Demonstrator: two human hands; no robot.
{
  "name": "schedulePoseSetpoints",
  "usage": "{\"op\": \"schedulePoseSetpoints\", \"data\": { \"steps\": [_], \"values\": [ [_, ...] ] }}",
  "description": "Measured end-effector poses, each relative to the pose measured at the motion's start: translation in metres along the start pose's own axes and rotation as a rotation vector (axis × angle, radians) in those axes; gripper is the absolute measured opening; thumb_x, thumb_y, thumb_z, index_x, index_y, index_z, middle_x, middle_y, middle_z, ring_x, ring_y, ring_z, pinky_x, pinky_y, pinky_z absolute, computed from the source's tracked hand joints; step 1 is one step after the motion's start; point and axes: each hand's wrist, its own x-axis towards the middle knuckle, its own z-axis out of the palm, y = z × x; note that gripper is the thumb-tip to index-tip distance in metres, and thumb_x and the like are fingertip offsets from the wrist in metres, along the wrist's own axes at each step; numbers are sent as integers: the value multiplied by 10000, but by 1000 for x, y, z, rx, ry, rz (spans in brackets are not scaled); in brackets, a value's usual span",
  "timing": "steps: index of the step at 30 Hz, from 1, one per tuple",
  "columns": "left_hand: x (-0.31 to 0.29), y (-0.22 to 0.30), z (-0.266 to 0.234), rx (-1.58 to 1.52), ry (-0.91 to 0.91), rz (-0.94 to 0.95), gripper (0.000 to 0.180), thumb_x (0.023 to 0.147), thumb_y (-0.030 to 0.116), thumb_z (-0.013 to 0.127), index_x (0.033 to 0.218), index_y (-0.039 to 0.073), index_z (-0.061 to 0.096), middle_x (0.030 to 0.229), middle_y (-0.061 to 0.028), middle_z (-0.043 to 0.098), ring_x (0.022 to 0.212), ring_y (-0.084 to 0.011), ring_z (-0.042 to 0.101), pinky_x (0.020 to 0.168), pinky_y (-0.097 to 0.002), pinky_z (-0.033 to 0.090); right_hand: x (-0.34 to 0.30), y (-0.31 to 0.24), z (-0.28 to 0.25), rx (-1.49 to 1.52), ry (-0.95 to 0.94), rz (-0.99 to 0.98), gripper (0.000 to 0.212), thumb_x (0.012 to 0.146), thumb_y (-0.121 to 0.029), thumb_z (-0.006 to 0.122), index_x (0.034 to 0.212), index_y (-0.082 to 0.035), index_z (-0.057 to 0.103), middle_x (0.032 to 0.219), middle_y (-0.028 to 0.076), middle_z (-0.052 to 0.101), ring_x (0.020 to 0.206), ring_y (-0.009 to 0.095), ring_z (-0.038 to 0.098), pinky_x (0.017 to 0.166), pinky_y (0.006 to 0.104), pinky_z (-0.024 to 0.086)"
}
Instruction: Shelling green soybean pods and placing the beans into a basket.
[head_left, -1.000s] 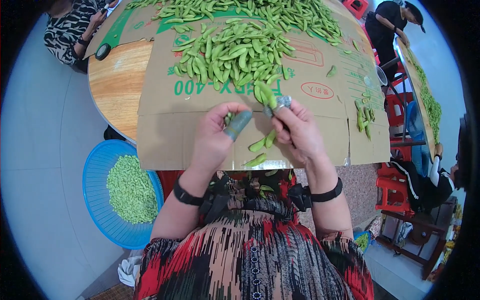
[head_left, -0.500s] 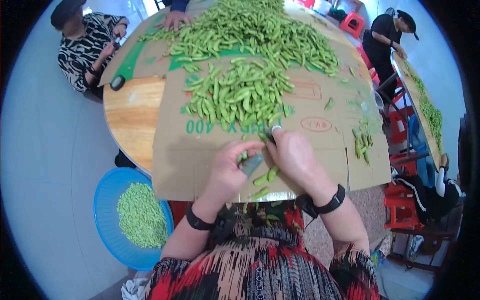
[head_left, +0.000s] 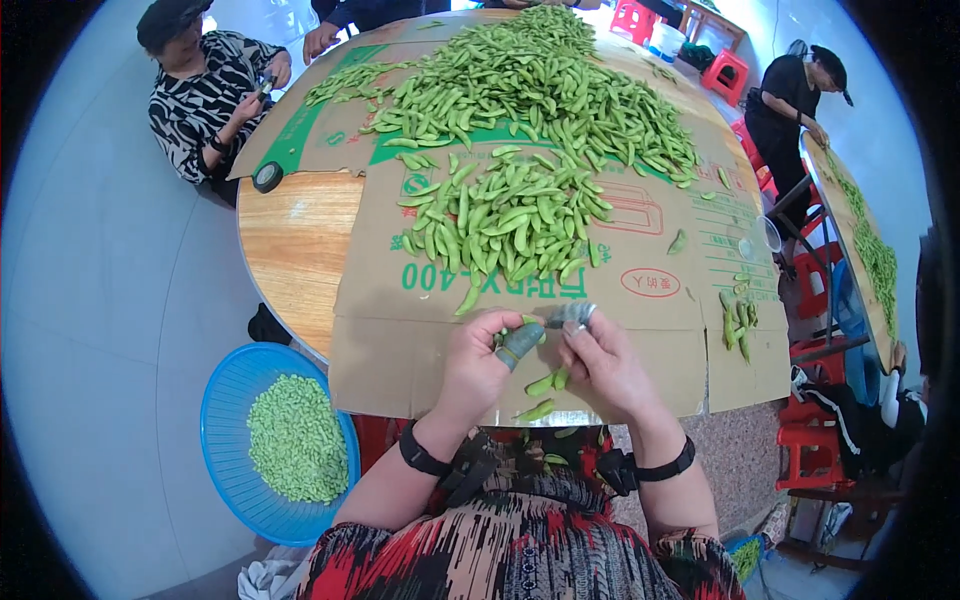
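My left hand (head_left: pixel 480 365) is closed on a green bean pod, pinched between the fingertips and a thumb wrapped in a grey cover. Close beside it, my right hand (head_left: pixel 603 362) is closed too, its thumb against a grey-covered finger; whether anything is between them is hidden. Both hands are over the near part of a cardboard sheet (head_left: pixel 400 350). Under and between them lie a few loose pods (head_left: pixel 541 385). Just beyond is a small heap of pods (head_left: pixel 510 215), with a larger pile (head_left: pixel 540 85) behind it.
A blue basket (head_left: pixel 213 440) of shelled green beans stands low at my left. Darker pods (head_left: pixel 740 322) lie at the cardboard's right. A tape roll (head_left: pixel 267 177) is near the left edge. People sit around; red stools (head_left: pixel 808 450) and another table (head_left: pixel 850 210) are at right.
My right hand has turned over and drawn back slightly from the left, so its thumb and covered finger now show. A person's hand at the far side has moved off the pods.
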Motion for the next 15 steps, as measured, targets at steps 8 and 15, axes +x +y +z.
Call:
{"op": "schedulePoseSetpoints", "data": {
  "steps": [8,15],
  "values": [
    [-4,1,-1,-64,13,-163,19,853,35,570,863,36,586,833,-2,613,766,-67,538,714,-224,435,-7,4,-1,227,-343,192,211,966,-202,387,897,-43,508,675,-25,456,538,45,372,478,182,311],
    [-6,3,3,38,32,-132,105,807,-5,578,911,9,565,802,16,542,745,-57,476,674,-211,419,-7,8,-1,265,-284,197,195,963,-192,401,864,-67,514,655,-28,454,522,43,367,465,181,299]
  ]
}}
